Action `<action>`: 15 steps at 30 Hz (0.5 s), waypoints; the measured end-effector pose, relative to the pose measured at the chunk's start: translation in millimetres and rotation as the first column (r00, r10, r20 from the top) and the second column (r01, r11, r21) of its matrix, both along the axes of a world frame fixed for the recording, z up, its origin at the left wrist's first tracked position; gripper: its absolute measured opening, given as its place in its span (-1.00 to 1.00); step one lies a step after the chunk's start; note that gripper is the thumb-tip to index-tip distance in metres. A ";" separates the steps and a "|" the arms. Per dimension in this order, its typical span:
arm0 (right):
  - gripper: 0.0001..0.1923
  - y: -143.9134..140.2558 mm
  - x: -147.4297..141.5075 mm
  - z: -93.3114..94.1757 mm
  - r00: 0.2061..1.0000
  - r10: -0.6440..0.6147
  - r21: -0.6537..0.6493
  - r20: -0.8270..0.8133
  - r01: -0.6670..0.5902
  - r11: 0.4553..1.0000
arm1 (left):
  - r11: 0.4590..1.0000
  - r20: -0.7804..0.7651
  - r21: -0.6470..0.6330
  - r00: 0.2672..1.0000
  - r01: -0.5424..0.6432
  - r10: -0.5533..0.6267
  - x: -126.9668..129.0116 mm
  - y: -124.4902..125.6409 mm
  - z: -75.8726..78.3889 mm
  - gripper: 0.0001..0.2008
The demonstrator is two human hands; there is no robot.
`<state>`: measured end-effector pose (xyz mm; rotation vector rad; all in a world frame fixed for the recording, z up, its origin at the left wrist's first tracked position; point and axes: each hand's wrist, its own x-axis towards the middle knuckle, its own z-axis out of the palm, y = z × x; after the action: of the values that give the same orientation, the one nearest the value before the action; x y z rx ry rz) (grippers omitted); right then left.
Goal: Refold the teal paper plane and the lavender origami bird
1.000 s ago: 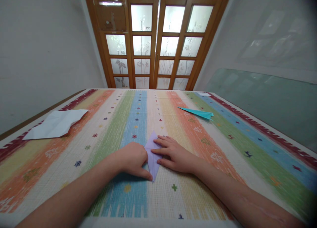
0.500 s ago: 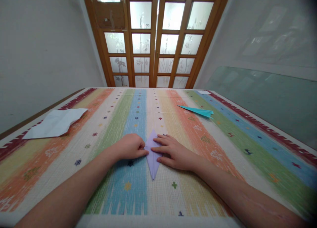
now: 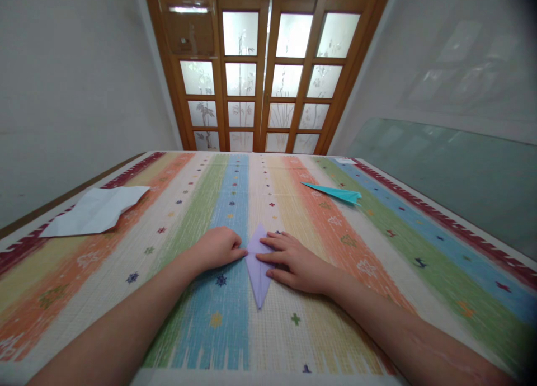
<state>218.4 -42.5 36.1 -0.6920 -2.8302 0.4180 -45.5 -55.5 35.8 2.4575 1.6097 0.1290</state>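
A purple sheet of paper folded into a narrow diamond (image 3: pixel 259 288) lies flat on the striped tablecloth, its points facing toward and away from me. My left hand (image 3: pixel 220 247) is closed, fingers curled, with the thumb and forefinger at the paper's left corner; the exact grip there is hidden. Across the right half of the paper rests my right hand (image 3: pixel 293 263), its fingers spread and pressing down, covering the right corner.
On the right lies a turquoise folded paper plane (image 3: pixel 335 193). A creased white sheet (image 3: pixel 94 211) is on the left. The striped tablecloth (image 3: pixel 180 319) covers the table, with walls at both sides and a glazed wooden door (image 3: pixel 264 73) beyond the far edge.
My left thumb has drawn back slightly left from the paper's face to its corner. My right hand keeps its place on the paper. The view has tilted up slightly.
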 end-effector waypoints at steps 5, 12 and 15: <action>-0.60 -1.4 -1.5 1.5 1.000 -0.013 0.010 -0.014 0.014 1.000 | 0.995 0.064 0.089 0.996 0.055 -0.060 1.4 -0.5 2.2 -0.63; -0.71 1.7 -1.8 -7.4 0.991 -0.063 0.012 -0.119 0.064 0.998 | 0.981 0.264 0.174 0.955 0.090 -0.135 9.8 -3.3 -1.0 -0.78; -0.79 4.1 -0.2 -13.3 0.978 -0.104 -0.012 -0.181 0.103 0.995 | 0.983 0.267 0.161 0.955 0.089 -0.130 12.8 -4.5 -4.3 -0.78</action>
<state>218.2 -38.4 22.8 -0.7572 -2.6109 0.4427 -32.7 -60.0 31.5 2.4930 1.3873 0.5677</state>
